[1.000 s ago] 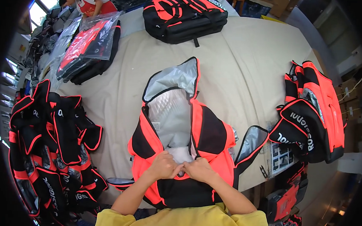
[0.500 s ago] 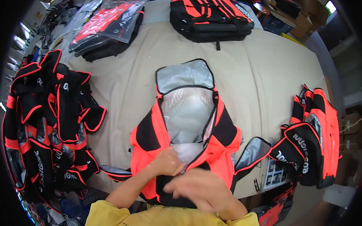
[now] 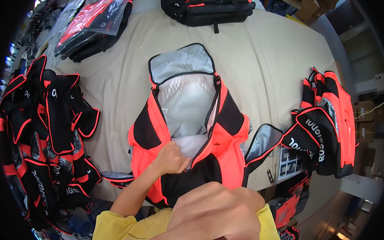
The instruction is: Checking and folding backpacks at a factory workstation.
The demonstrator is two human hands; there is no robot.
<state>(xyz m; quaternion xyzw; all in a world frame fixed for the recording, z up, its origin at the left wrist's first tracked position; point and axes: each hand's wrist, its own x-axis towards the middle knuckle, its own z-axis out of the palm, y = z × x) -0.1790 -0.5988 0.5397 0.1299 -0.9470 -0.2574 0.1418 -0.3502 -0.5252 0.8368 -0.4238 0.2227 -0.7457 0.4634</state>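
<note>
Beige cloth (image 3: pixel 270 67), faintly creased, spreads wide beneath the work. Left hand (image 3: pixel 172 158): closed, knuckles up, pinching the edge of the open bag (image 3: pixel 226 147) at the near end of its mouth. Right hand (image 3: pixel 216 216): raised in front of the yellow shirt (image 3: pixel 116 229), apparently off the bag, fingers bent; whether it holds anything, I cannot tell.

Bag position: near edge of the cloth, directly before the person. Outside black and bright orange; mouth spread, silver-grey lining (image 3: pixel 185 105) exposed. Top flap (image 3: pixel 183 62) folded back, away from the person, silver face up. Right side flap (image 3: pixel 264 143) juts outward; left side flap (image 3: pixel 116 175) likewise.

Farther out, left: heap of black pieces (image 3: pixel 55 145) with orange edging. Right: orange-and-black bag (image 3: pixel 344 125), black panels hanging toward the middle. Far side: black bag (image 3: pixel 208 12), partly seen. Far left: bag in clear plastic (image 3: pixel 93 27). Beyond, at right: cardboard boxes (image 3: pixel 365 119).
</note>
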